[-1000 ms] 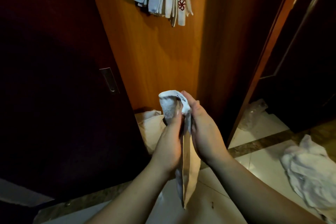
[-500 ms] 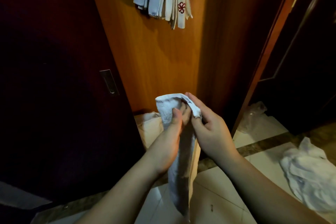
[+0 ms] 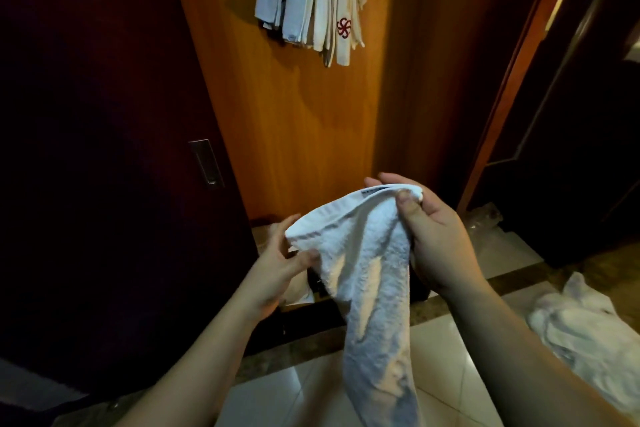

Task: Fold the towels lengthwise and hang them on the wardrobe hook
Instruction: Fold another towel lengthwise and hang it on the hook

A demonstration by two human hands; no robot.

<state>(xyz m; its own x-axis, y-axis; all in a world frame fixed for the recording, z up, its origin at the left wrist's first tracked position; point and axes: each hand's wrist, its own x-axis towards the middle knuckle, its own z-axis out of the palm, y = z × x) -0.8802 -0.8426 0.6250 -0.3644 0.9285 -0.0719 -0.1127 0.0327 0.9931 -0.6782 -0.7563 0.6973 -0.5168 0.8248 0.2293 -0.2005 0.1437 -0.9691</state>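
At towel [image 3: 367, 274] top, both hands pinching.

The towel [image 3: 367, 274] is white terry cloth, nubby and matt, with a smoother woven band along its top hem. At twelve o'clock, hanging towels [image 3: 311, 0] are flat-woven cloth. The wardrobe panel [image 3: 294, 121] is glossy orange wood with visible grain. At nine o'clock, a door handle [image 3: 205, 163] looks like brushed metal. The floor tiles [image 3: 440, 371] at six o'clock are glossy and reflective.
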